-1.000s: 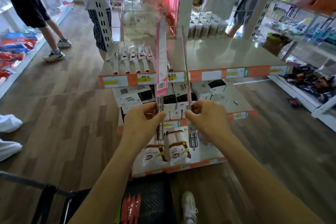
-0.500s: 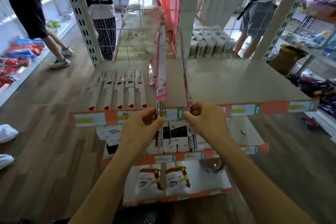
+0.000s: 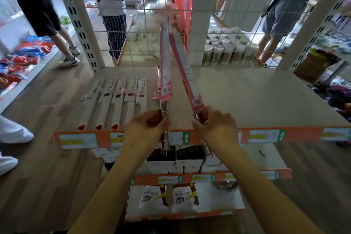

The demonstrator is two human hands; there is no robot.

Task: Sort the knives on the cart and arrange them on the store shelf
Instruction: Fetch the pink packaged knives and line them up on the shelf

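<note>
**Pink-sleeved left knife (image 3: pixel 165 66) and right knife (image 3: pixel 185 64) held at the shelf (image 3: pixel 247 97) front**

Each hand gripped one steel handle. The left hand (image 3: pixel 147 129) had its fingers curled round the handle of the left knife, which stood nearly upright in front of the wire grid (image 3: pixel 144 24) backing the shelf. The right hand (image 3: pixel 216 127) was clamped the same way on the right knife, whose sleeve leaned to the left. The two sleeves came together near their tops, but I could not tell whether they touched.

Both knives were held over the shelf's front edge, and their handle ends hung below the orange price strip (image 3: pixel 266 135). A third pink-sleeved knife (image 3: pixel 157 85) lay flat on the shelf, just left of the left knife. Further left lay a row of white-packed knives (image 3: pixel 114 100), side by side, running front to back. Boxes (image 3: pixel 171 161) stood on the level below.
</note>
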